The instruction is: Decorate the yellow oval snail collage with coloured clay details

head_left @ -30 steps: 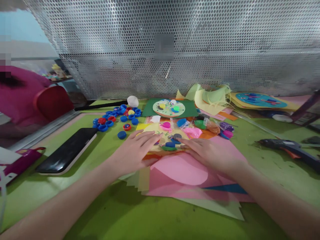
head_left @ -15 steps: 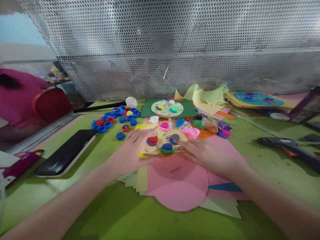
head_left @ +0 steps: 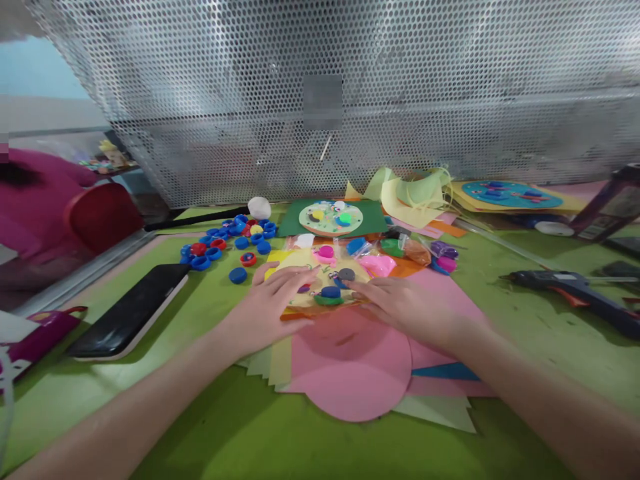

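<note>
My left hand (head_left: 270, 303) lies flat, fingers spread, on the left part of a yellow paper disc (head_left: 320, 283) decorated with small clay snails. My right hand (head_left: 400, 303) rests flat on the disc's right edge, fingers stretched out. The disc sits on a stack of coloured paper sheets, with a pink paper circle (head_left: 355, 367) on top of the stack just in front of my hands.
Blue and red bottle caps (head_left: 227, 240) are scattered at the back left. A black phone (head_left: 130, 310) lies left. A glue gun (head_left: 575, 290) lies right. A finished disc on green card (head_left: 331, 217), clay bags (head_left: 400, 250) and paper scraps sit behind. A person in magenta is far left.
My left hand slid back over the disc's left part, covering the red and purple clay piece. The pink circle stays pulled out toward me.
</note>
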`<state>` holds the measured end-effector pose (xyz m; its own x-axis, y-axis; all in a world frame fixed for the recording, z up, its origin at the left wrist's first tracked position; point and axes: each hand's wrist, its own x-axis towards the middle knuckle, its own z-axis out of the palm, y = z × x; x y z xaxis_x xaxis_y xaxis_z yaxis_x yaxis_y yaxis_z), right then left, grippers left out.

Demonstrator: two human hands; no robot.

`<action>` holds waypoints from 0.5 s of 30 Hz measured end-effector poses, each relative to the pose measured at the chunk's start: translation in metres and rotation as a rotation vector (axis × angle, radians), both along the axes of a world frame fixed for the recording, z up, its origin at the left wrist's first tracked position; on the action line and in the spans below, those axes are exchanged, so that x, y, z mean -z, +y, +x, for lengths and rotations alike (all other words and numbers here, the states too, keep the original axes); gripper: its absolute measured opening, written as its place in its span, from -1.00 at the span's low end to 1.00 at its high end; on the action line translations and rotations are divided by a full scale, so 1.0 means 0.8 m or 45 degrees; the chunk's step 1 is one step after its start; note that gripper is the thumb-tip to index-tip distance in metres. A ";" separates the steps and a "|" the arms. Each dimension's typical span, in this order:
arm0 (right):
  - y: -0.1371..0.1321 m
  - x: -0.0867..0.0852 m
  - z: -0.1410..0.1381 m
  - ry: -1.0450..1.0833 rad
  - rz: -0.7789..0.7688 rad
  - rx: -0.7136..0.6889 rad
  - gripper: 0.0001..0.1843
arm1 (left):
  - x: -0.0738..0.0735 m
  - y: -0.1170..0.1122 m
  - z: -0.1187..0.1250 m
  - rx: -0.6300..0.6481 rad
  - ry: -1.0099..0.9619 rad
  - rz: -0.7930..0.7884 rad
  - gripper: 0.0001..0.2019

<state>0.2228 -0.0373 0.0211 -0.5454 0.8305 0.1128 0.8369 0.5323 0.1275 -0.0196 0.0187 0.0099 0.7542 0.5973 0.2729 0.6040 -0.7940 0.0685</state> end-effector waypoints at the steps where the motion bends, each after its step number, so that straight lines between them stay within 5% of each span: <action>1: 0.000 -0.001 0.000 -0.009 -0.012 0.007 -0.62 | 0.001 0.001 -0.002 0.006 -0.010 0.029 -0.44; 8: -0.002 0.001 0.004 0.052 -0.011 0.020 -0.57 | 0.011 0.000 -0.002 0.192 -0.136 0.402 -0.61; 15: -0.011 -0.016 -0.004 0.043 0.085 0.176 -0.65 | 0.007 -0.009 0.007 0.195 -0.236 0.570 -0.32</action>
